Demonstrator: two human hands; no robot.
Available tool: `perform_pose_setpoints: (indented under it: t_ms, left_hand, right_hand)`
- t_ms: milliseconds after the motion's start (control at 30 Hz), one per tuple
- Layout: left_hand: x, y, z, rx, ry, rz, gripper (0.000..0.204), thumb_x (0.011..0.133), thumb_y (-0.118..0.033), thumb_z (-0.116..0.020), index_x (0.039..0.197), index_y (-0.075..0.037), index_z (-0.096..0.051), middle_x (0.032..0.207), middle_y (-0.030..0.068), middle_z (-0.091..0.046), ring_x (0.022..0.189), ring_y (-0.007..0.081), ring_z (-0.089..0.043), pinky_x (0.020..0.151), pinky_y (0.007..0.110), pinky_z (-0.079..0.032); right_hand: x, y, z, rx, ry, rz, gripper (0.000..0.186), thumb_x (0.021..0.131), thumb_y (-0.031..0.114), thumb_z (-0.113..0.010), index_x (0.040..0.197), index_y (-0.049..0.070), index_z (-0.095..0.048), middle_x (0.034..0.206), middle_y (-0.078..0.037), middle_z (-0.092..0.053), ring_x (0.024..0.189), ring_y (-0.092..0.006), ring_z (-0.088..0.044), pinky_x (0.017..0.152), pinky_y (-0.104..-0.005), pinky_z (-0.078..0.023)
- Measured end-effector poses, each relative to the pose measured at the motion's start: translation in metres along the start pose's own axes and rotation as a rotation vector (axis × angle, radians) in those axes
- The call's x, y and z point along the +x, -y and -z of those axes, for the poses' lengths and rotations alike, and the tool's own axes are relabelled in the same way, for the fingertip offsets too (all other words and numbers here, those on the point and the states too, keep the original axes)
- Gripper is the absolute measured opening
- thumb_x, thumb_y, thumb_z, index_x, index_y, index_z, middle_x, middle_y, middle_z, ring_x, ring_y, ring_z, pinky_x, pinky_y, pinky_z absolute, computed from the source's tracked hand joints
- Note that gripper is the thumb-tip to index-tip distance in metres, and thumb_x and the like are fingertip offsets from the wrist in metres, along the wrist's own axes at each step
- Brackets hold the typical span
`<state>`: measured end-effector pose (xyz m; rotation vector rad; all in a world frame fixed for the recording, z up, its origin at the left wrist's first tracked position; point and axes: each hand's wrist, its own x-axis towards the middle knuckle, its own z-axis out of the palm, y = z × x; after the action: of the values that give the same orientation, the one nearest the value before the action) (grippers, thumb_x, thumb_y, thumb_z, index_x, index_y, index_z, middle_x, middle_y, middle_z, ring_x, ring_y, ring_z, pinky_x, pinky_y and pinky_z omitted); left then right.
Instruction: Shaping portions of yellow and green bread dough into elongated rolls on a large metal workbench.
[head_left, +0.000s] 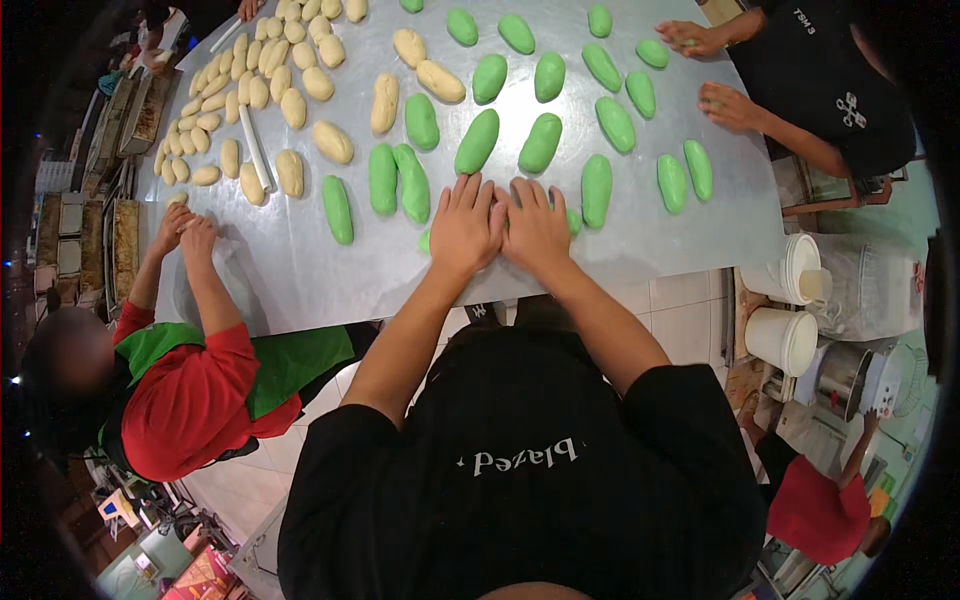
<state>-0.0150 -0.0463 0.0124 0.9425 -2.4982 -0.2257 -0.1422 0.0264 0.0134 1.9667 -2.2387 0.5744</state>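
Green dough [573, 222] lies on the bench [700, 242], showing past the outer edges of left hand [464, 228] and right hand [532, 227], near both alike; each grip is flat and unclosed, hiding the dough's long axis

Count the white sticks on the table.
2. One white stick lies among the cream dough pieces; the other is farther off, near the table's left edge. None seems hidden, though I can't be sure.

Glossy metal table [715, 235], smooth green dough [478, 140]
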Motion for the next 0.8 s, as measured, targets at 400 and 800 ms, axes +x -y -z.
perform_pose_setpoints:
  t_ms: [400,800]
  left_hand:
    - [-0.033,-0.005,-0.002,0.000,-0.023,-0.084,0.051,0.090,-0.033,-0.059,0.130,-0.001,-0.056,0.134,0.0189,-0.055,0.126,0.0371,-0.050,0.108,0.054,-0.034]
    - [-0.086,-0.018,0.042,-0.127,0.086,-0.001,0.057,0.086,-0.040,-0.067,0.129,-0.003,-0.057,0.142,0.0180,-0.050,0.135,0.0375,-0.044,0.112,0.059,-0.024]
  right_hand:
    - [-0.023,0.008,-0.004,0.062,0.005,-0.012,0.050,0.087,0.032,-0.061,0.133,0.013,-0.057,0.136,-0.015,-0.052,0.129,-0.0351,-0.045,0.109,-0.0564,-0.029]
    - [-0.061,0.007,0.038,0.204,0.114,0.023,0.057,0.088,0.035,-0.062,0.137,0.008,-0.053,0.143,-0.018,-0.047,0.138,-0.0376,-0.037,0.115,-0.0604,-0.020]
